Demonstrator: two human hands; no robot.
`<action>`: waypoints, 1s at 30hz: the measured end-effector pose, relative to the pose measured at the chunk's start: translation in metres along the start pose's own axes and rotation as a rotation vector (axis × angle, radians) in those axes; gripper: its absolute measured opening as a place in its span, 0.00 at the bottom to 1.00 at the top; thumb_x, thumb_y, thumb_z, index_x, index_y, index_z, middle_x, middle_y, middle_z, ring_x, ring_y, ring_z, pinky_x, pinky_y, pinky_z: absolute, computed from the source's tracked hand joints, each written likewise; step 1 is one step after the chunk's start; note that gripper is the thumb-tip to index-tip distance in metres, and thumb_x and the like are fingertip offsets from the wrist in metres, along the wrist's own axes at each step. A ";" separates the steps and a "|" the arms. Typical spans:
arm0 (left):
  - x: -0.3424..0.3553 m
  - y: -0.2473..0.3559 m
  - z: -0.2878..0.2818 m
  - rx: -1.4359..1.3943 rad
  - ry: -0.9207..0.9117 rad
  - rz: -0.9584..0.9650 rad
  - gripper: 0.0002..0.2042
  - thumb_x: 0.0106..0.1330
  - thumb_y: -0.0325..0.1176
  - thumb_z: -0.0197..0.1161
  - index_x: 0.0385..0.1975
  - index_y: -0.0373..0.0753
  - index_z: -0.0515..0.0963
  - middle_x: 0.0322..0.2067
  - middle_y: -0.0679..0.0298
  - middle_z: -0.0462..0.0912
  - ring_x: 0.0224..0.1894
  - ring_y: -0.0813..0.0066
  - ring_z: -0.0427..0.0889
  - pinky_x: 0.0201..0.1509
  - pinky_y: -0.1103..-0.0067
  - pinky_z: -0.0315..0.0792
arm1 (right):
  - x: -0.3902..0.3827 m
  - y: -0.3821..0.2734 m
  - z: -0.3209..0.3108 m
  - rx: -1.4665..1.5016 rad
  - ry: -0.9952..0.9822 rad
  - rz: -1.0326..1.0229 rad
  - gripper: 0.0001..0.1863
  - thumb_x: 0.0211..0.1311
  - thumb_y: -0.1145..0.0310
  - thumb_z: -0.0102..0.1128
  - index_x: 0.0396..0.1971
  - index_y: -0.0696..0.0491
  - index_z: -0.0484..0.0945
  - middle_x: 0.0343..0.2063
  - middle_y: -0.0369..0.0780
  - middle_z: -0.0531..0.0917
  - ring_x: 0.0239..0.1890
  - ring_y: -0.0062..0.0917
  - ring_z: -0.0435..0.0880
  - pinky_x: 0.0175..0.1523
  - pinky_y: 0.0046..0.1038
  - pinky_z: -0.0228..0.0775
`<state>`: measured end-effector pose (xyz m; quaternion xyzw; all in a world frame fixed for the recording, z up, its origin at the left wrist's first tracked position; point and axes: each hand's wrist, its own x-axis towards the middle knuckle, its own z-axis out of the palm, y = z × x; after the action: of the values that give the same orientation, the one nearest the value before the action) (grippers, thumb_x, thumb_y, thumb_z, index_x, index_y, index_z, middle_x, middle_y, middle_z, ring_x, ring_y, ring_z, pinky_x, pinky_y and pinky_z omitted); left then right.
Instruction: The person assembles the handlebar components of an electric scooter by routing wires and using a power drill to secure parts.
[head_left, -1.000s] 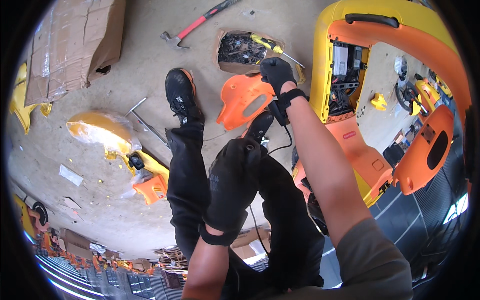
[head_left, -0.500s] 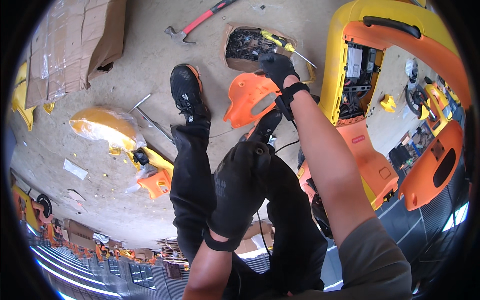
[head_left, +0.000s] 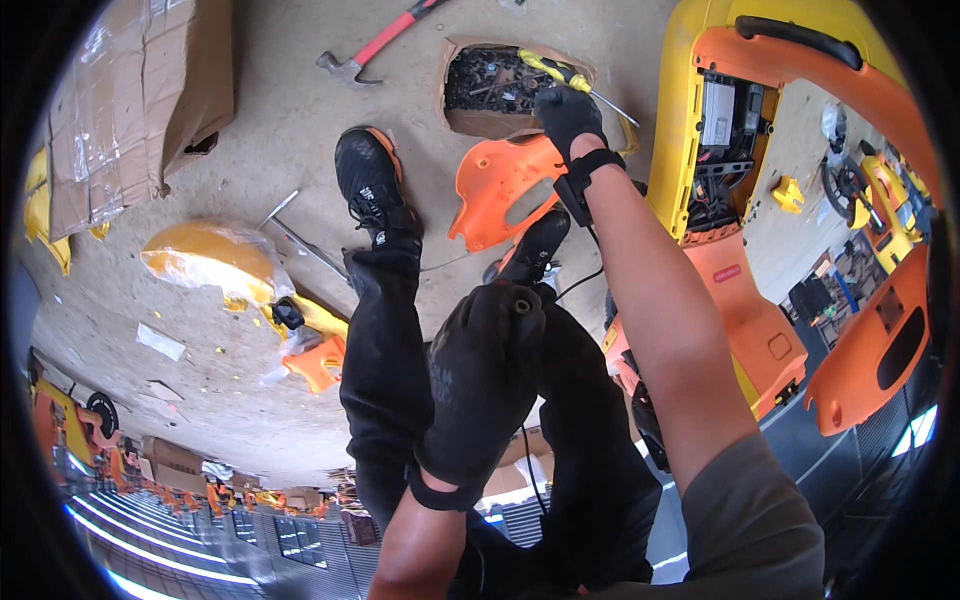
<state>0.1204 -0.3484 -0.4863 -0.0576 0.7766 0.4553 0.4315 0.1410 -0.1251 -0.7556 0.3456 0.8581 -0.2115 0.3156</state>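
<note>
My left hand (head_left: 483, 375), in a black work glove, is closed above my thighs. A small round piece with a hole (head_left: 522, 306) shows between its thumb and fingers; I cannot make out its exact kind. My right hand (head_left: 570, 115), gloved as well, is closed by the right side of a cardboard box of screws (head_left: 492, 122). What its fingers hold, if anything, is hidden. Just beyond it a screwdriver (head_left: 550, 68) with a yellow and black handle lies across the box. An orange plastic panel (head_left: 490, 195) is below the box, between my shoes.
A yellow and orange vehicle body (head_left: 680, 120) with exposed electronics stands at the right. A claw hammer (head_left: 375, 50) lies far left of the box. At left are a T-handled tool (head_left: 300, 240), a wrapped yellow cover (head_left: 215, 255) and a large carton (head_left: 130, 110).
My right hand has moved slightly away and to the right, off the orange panel's upper edge. My left hand has stayed nearly in place; the view has shifted a little.
</note>
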 end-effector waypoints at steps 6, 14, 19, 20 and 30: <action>0.001 -0.003 0.002 -0.005 0.006 0.006 0.03 0.62 0.26 0.60 0.32 0.34 0.74 0.26 0.56 0.79 0.28 0.60 0.79 0.32 0.73 0.70 | 0.002 -0.006 0.000 -0.084 0.079 -0.012 0.16 0.56 0.60 0.46 0.26 0.52 0.82 0.30 0.48 0.83 0.35 0.45 0.83 0.42 0.42 0.75; 0.003 0.003 -0.003 0.000 -0.047 -0.032 0.04 0.61 0.25 0.61 0.32 0.35 0.74 0.26 0.56 0.79 0.29 0.58 0.79 0.32 0.73 0.71 | 0.017 -0.015 0.013 0.088 -0.037 -0.154 0.16 0.56 0.62 0.52 0.39 0.54 0.79 0.40 0.51 0.81 0.46 0.45 0.79 0.52 0.40 0.71; 0.006 0.002 -0.002 0.014 -0.083 -0.009 0.05 0.59 0.24 0.62 0.32 0.35 0.74 0.27 0.56 0.79 0.30 0.58 0.79 0.33 0.73 0.71 | 0.041 -0.018 0.040 -0.051 -0.038 -0.085 0.15 0.60 0.62 0.49 0.41 0.55 0.76 0.43 0.49 0.80 0.50 0.45 0.76 0.54 0.39 0.68; 0.004 -0.005 -0.006 0.019 -0.054 -0.020 0.05 0.59 0.23 0.62 0.32 0.35 0.74 0.27 0.56 0.79 0.30 0.58 0.80 0.33 0.73 0.72 | 0.013 -0.054 0.029 0.116 -0.074 0.006 0.21 0.59 0.57 0.50 0.48 0.54 0.75 0.49 0.50 0.78 0.53 0.45 0.75 0.58 0.39 0.66; 0.006 -0.001 0.001 0.055 -0.068 0.021 0.06 0.58 0.22 0.62 0.32 0.35 0.73 0.27 0.55 0.78 0.30 0.56 0.80 0.33 0.72 0.72 | 0.019 -0.014 0.047 0.053 0.052 -0.002 0.19 0.57 0.58 0.51 0.45 0.49 0.79 0.43 0.47 0.82 0.48 0.43 0.79 0.54 0.38 0.69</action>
<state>0.1175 -0.3466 -0.4909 -0.0222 0.7742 0.4399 0.4545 0.1394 -0.1533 -0.8001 0.3582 0.8604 -0.2252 0.2839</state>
